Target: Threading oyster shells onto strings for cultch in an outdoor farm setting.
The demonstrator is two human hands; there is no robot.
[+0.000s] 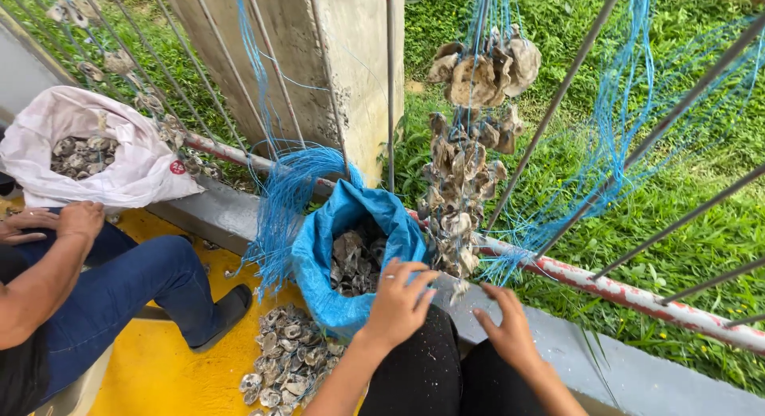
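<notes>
Head view, left hand (398, 300) open on blue sack (319, 249), right hand (506, 328) open

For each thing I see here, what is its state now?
Blue sack: open, holding shells.
White sack: open, holding shells.
Shell strings: hanging from blue cords.
Shell pile: loose on yellow floor.
Left hand: open, on blue sack's rim.
Right hand: open, below the hanging shells.

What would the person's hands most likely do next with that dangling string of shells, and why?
Probably the right hand closes on the lowest shell of the hanging shell string. That shell dangles just off its open fingers, while the left hand rests empty on the rim of the blue sack full of shells.
</notes>
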